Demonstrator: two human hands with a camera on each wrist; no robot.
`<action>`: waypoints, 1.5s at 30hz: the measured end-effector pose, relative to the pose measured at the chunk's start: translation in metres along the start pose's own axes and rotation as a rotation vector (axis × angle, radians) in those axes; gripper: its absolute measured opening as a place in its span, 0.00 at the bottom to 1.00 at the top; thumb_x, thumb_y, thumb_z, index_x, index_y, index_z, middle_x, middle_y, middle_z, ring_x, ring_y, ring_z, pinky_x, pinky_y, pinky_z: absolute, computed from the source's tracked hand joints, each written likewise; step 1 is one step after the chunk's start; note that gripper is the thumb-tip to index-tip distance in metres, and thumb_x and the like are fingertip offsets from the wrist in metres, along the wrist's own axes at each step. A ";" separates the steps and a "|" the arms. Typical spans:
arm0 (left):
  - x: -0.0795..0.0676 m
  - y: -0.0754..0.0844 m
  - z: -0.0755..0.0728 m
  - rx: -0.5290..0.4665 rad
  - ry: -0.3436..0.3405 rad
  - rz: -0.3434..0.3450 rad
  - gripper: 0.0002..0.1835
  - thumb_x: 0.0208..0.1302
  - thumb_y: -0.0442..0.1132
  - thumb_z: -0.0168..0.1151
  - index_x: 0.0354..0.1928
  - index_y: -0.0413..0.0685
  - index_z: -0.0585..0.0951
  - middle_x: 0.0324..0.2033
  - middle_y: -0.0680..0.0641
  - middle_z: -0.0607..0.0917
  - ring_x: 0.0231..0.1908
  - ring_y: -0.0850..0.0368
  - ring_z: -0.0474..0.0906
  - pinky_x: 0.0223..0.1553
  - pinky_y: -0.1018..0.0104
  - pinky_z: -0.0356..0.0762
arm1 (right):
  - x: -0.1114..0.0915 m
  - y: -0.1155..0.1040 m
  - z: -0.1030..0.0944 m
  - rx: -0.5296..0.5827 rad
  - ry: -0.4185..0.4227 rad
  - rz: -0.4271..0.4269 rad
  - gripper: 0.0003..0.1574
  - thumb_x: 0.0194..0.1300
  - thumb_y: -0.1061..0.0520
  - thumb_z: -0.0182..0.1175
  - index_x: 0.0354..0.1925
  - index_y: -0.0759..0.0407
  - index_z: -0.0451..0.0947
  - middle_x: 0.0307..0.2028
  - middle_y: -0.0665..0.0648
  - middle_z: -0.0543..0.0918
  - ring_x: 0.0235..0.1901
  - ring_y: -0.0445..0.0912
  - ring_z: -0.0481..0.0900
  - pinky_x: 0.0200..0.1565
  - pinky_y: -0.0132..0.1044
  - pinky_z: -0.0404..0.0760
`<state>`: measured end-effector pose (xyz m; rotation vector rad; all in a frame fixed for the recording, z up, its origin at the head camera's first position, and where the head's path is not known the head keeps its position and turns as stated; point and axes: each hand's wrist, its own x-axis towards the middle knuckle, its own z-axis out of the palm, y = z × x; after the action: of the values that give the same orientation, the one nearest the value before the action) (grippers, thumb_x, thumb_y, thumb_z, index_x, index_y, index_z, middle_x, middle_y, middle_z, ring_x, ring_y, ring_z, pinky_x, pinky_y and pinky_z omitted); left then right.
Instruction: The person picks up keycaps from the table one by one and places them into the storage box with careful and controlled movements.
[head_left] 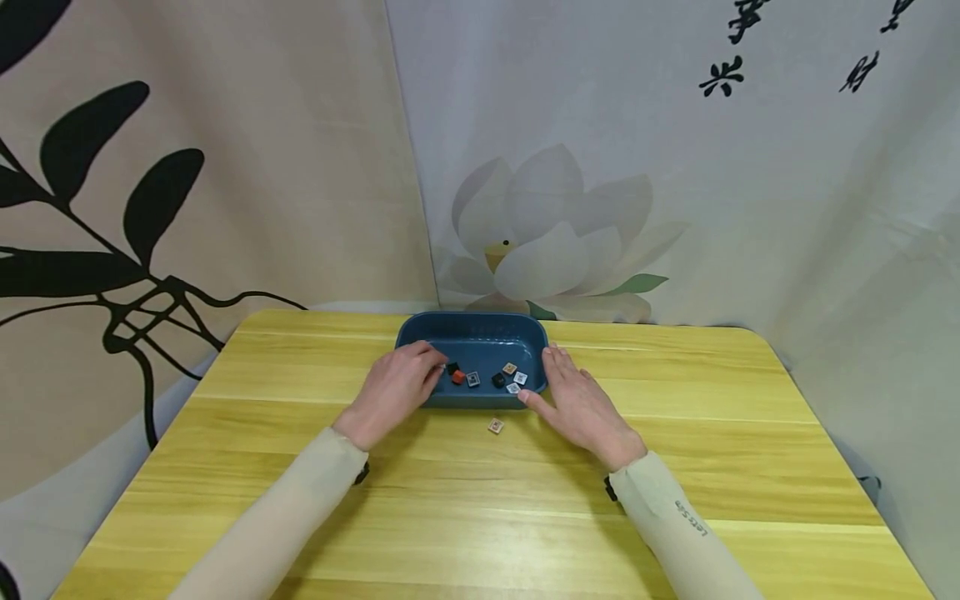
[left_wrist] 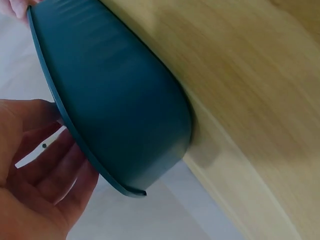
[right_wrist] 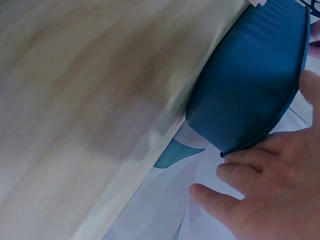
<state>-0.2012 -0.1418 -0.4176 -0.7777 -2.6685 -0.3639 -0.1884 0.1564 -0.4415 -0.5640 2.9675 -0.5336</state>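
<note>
A dark blue rectangular tray [head_left: 480, 329] stands at the table's back edge. Small square pieces with marked faces lie inside, among them an orange-red one [head_left: 458, 377], a grey one [head_left: 472, 379], a black one [head_left: 498, 380] and a white one [head_left: 521, 377]. My left hand [head_left: 401, 383] reaches over the tray's left end with bent fingers. In the left wrist view the rim hides its fingertips, so I cannot tell whether they pinch a piece. My right hand [head_left: 581, 408] rests against the tray's right end, fingers extended, thumb at the front rim.
One pale square piece [head_left: 496, 426] lies on the wooden table [head_left: 450, 517] just in front of the tray. Behind the table hangs a light cloth [head_left: 337, 167] printed with leaves, a flower and black characters.
</note>
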 end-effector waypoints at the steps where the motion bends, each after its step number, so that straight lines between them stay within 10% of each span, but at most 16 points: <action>1: 0.001 0.000 0.001 0.000 -0.009 -0.005 0.07 0.66 0.34 0.72 0.44 0.42 0.90 0.40 0.46 0.88 0.38 0.51 0.86 0.38 0.58 0.86 | 0.000 0.000 0.000 0.001 -0.001 0.002 0.59 0.77 0.27 0.45 0.81 0.67 0.44 0.81 0.65 0.47 0.80 0.58 0.47 0.74 0.61 0.57; 21: 0.020 -0.002 0.009 -0.001 -0.236 -0.141 0.12 0.65 0.37 0.74 0.48 0.42 0.89 0.42 0.43 0.89 0.34 0.52 0.85 0.33 0.57 0.85 | 0.000 0.000 0.000 -0.015 0.006 0.005 0.59 0.77 0.26 0.45 0.81 0.67 0.45 0.81 0.65 0.48 0.80 0.58 0.48 0.73 0.61 0.59; 29: 0.019 0.004 0.009 0.030 -0.152 -0.106 0.18 0.68 0.45 0.71 0.55 0.43 0.87 0.51 0.41 0.87 0.48 0.43 0.84 0.48 0.49 0.85 | 0.000 0.000 -0.001 -0.020 -0.001 0.002 0.59 0.77 0.26 0.45 0.81 0.67 0.45 0.81 0.65 0.48 0.80 0.57 0.47 0.74 0.61 0.58; 45: -0.008 0.032 0.010 -0.017 0.019 0.185 0.27 0.65 0.47 0.74 0.64 0.48 0.82 0.66 0.44 0.79 0.67 0.43 0.73 0.67 0.43 0.70 | 0.000 0.001 -0.008 -0.008 0.022 0.016 0.59 0.77 0.27 0.46 0.81 0.69 0.47 0.81 0.67 0.49 0.80 0.60 0.49 0.73 0.61 0.59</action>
<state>-0.1793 -0.1166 -0.4251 -1.0112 -2.5533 -0.3447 -0.1898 0.1598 -0.4342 -0.5386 2.9929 -0.5308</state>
